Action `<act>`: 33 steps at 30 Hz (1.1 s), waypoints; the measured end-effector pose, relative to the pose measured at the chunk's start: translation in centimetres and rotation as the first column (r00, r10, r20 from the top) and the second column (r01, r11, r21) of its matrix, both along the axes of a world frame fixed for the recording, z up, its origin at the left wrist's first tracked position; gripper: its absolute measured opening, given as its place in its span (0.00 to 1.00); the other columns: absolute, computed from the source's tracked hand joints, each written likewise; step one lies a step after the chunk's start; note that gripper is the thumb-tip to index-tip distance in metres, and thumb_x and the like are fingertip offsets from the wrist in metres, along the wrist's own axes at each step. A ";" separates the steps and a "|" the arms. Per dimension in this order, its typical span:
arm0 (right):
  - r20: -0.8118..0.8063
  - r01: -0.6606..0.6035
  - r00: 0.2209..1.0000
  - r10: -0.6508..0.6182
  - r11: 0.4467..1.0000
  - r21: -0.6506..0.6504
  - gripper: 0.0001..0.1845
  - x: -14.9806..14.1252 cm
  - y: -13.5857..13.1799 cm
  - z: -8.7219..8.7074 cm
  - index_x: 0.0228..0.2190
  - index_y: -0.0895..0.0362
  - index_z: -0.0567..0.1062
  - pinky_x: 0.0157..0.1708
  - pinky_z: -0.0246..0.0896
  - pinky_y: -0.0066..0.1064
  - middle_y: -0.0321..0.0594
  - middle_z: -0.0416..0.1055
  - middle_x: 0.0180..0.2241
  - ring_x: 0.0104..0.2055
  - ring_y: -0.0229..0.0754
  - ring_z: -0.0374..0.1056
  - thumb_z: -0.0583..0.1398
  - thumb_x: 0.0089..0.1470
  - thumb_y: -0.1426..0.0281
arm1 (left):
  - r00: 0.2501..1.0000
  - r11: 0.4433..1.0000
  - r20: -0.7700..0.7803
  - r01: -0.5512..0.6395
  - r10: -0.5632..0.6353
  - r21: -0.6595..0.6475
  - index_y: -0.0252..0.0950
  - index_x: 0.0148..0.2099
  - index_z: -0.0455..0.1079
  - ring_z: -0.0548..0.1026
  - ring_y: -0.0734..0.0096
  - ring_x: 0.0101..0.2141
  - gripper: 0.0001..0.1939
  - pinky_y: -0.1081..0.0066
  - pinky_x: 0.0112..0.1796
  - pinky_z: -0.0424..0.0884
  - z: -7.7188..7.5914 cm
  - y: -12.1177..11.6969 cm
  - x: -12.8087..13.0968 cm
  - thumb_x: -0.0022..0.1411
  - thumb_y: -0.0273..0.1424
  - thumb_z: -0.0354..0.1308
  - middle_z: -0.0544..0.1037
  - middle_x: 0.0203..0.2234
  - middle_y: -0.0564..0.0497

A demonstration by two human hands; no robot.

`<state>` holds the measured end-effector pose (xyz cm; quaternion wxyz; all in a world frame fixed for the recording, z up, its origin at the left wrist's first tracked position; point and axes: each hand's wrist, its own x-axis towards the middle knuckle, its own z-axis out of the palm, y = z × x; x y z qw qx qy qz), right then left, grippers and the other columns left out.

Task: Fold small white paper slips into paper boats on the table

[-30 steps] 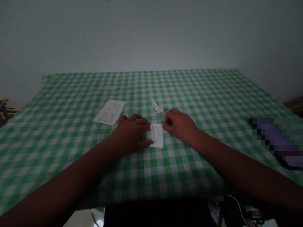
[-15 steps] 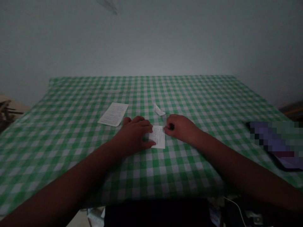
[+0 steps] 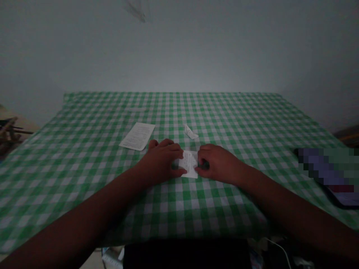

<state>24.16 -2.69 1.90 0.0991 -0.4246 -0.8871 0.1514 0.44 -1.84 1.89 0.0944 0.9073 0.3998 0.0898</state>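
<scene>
The left hand is laid flat, fingers spread and pressing down on the left part of the small printed slip, which is thereby pinned to the table. The right hand is curled at the slip's right edge, thumb and fingers drawn together there (whether the paper is actually pinched cannot be told in this dim light). The slip thus lies between the two hands, touched by both, its long axis running away from the person; neither hand is nearer.

The slip is thin, white, rectangular paper with fine lines of print. Just beyond the slip, a little to the right, a small crumpled white scrap is seen. Beyond and to the left of the slip, a larger flat printed sheet lies slightly askew. Everything rests on a soft green-and-white checked cloth covering the table.
</scene>
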 end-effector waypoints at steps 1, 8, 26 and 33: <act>-0.001 0.017 1.000 -0.017 1.000 0.002 0.10 0.0 0.1 -0.1 0.25 0.56 0.69 0.34 0.57 0.32 0.37 0.69 0.29 0.34 0.40 0.64 0.64 0.53 0.66 | 1.000 1.000 -0.001 0.001 -0.001 -0.001 0.44 0.48 0.73 0.68 0.52 0.54 0.19 0.54 0.47 0.55 0.0 0.0 0.0 0.56 0.45 0.66 0.78 0.48 0.53; -0.012 0.174 0.985 -0.174 0.984 0.039 0.13 0.4 2.4 -1.1 0.22 0.55 0.66 0.30 0.53 0.32 0.36 0.67 0.27 0.30 0.39 0.62 0.63 0.54 0.67 | 1.000 1.000 -0.002 0.010 -0.010 0.007 0.43 0.47 0.74 0.68 0.52 0.52 0.19 0.55 0.45 0.55 0.1 0.0 0.1 0.56 0.45 0.66 0.78 0.47 0.51; 0.077 0.108 0.991 -0.113 0.992 0.062 0.10 0.1 1.4 -0.3 0.26 0.56 0.69 0.31 0.55 0.32 0.39 0.68 0.31 0.32 0.40 0.63 0.60 0.59 0.68 | 1.000 1.000 -0.021 -0.011 0.011 0.011 0.43 0.47 0.75 0.69 0.52 0.51 0.19 0.55 0.46 0.55 0.0 0.0 0.1 0.56 0.46 0.65 0.79 0.47 0.49; 0.060 0.016 0.998 -0.010 0.995 -0.095 0.10 0.2 0.4 0.7 0.26 0.56 0.69 0.28 0.54 0.31 0.37 0.70 0.29 0.30 0.39 0.63 0.62 0.56 0.67 | 1.000 1.000 -0.013 0.006 -0.006 0.019 0.44 0.48 0.74 0.69 0.54 0.51 0.20 0.56 0.44 0.55 0.0 0.1 -0.1 0.57 0.47 0.65 0.78 0.47 0.51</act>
